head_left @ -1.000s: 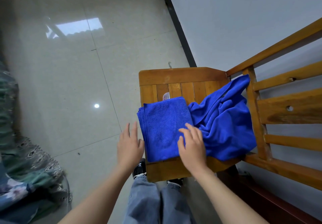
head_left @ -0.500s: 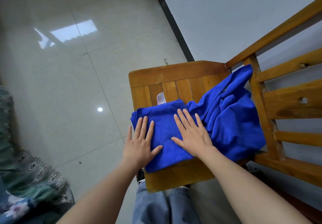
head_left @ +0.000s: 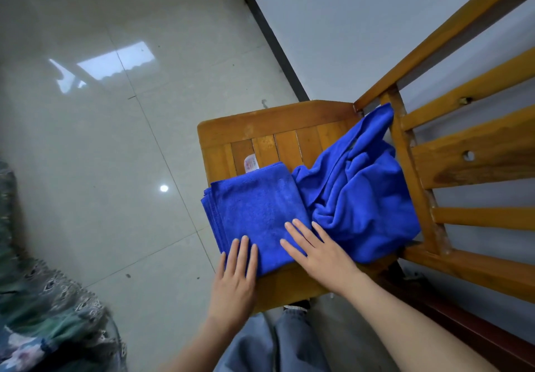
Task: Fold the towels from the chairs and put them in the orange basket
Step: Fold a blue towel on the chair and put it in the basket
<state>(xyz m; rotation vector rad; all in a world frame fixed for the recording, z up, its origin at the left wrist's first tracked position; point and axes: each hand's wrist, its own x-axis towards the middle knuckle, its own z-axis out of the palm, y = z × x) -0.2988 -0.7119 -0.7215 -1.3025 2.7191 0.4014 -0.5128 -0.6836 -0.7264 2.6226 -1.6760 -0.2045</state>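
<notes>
A folded blue towel (head_left: 257,209) lies flat on the seat of a wooden chair (head_left: 278,122), with a white label sticking out at its far edge. Beside it on the right, a second blue towel (head_left: 362,192) sits crumpled against the chair's back slats. My left hand (head_left: 236,273) rests flat with its fingertips on the folded towel's near left corner. My right hand (head_left: 321,251) lies flat on its near right edge, fingers spread, touching both towels. Neither hand grips anything. The orange basket is out of view.
The chair back (head_left: 463,163) with horizontal slats rises on the right, against a white wall. Glossy pale floor tiles (head_left: 101,140) spread to the left. A patterned green fabric (head_left: 43,313) lies at the lower left. My jeans-clad legs (head_left: 275,342) stand before the seat.
Both hands have slid back toward me along the folded towel, from its middle to its near edge. The towel now lies flatter.
</notes>
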